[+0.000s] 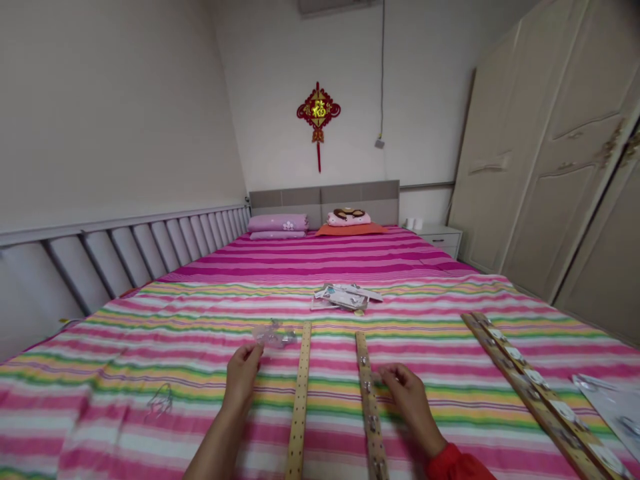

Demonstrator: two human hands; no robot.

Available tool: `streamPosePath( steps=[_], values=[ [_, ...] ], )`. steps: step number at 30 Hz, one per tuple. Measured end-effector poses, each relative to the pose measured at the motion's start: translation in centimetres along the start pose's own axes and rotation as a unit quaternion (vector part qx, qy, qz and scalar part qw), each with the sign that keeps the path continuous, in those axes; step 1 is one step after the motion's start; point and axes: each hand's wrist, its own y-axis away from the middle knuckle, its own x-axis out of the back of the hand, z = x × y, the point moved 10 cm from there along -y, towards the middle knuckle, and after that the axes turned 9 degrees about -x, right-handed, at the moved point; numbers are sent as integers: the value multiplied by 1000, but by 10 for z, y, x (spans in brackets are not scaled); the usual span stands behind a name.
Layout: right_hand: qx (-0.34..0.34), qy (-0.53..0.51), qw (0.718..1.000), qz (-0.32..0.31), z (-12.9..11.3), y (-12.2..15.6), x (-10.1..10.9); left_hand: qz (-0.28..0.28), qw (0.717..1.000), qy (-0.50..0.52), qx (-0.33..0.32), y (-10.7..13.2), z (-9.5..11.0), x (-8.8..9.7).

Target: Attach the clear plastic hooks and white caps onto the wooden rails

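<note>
The left hand (241, 377) pinches a crumpled clear plastic packet (273, 335) in its fingertips, just left of a pale perforated wooden strip (300, 407). The right hand (407, 400) hovers with curled fingers (393, 377) beside a narrow wooden strip with metal fittings (369, 407); whether they grasp anything, I cannot tell. A pink striped bedspread (150, 347) lies beneath, with a pile of paper-and-plastic packets (345, 298) farther off.
</note>
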Motion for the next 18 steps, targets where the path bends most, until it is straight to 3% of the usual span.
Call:
streamPosePath(
  steps=[5, 8, 11, 18],
  values=[
    [130, 58, 985, -101, -99, 32, -74, -43, 999, 10, -24, 37, 52, -21],
    [217, 89, 963, -136, -143, 55, -112, -79, 995, 15, -63, 56, 80, -34],
    [248, 117, 952, -139, -161, 67, -132, -92, 991, 30, -97, 71, 98, -38],
    [230, 154, 954, -112, -167, 75, -138, -85, 989, 35, -111, 92, 118, -29]
  ],
)
